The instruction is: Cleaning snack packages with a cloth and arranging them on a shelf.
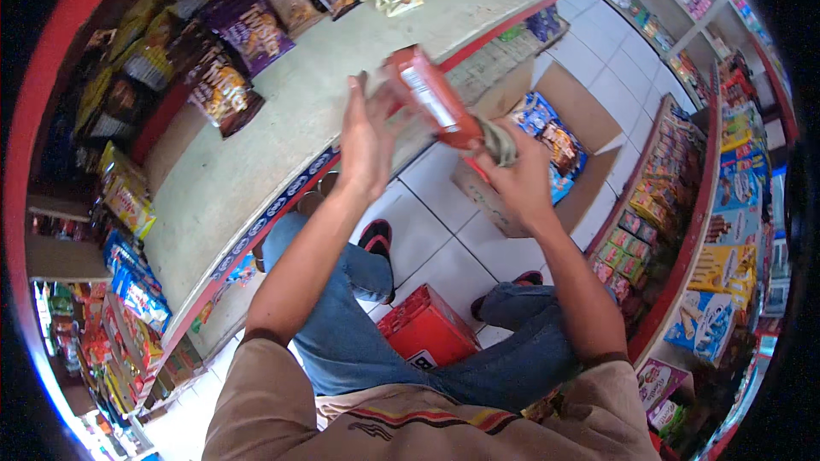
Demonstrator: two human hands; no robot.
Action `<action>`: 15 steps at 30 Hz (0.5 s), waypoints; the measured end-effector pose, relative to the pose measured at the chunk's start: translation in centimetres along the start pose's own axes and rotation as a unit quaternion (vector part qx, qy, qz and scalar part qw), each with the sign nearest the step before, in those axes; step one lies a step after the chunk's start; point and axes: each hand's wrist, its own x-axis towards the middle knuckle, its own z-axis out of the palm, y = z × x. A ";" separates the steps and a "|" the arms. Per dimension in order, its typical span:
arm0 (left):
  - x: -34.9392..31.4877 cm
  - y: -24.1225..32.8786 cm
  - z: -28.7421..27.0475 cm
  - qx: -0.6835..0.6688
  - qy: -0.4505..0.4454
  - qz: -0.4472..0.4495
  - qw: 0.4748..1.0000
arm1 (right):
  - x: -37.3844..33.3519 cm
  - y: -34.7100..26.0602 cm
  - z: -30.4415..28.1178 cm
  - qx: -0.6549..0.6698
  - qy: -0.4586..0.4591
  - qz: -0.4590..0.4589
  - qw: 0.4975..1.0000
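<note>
Nearest, in front of the long grey-green shelf with a red lip (303, 77), the wearer's bent legs in blue jeans (342, 277) frame a glossy red box (430, 324) on the floor. Over the shelf's front edge, the right hand (519, 175) has its fingers closed around the lower end of a red-brown rectangular package with a pale label (436, 102), with a blurred grey-green item (498, 143) in the same grip. Holding it by one end probably leaves the other end free and facing the left hand (366, 145). That hand is upright, its fingers extended and close together; blur hides whether they touch the package.

On the shelf, shiny purple and brown snack bags (252, 34) lie toward the back, likely grouped so their fronts show. Beside the shelf's front, an open brown cardboard box (594, 107) holds blue snack bags (551, 141), its flaps folded out, perhaps for easy reach. The floor is white square tile (427, 192). Across the aisle from the shelf, a red-edged rack (653, 205) carries rows of small colourful packets in this narrow shop.
</note>
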 end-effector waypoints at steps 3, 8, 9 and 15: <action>-2.6 0.3 2.0 0.055 0.004 -0.015 0.998 | 0.2 -0.9 -0.1 -0.107 0.058 -0.019 0.992; -3.8 1.2 2.2 0.046 -0.098 0.012 0.994 | 0.3 -2.6 1.7 -0.340 0.034 -0.272 0.900; -3.9 2.0 2.6 -0.010 -0.046 0.016 0.999 | 0.3 -3.2 2.3 -0.352 0.036 -0.292 0.889; -1.6 3.4 -1.2 0.052 -0.016 0.122 0.991 | 0.0 -3.7 4.0 -0.297 -0.043 -0.374 0.877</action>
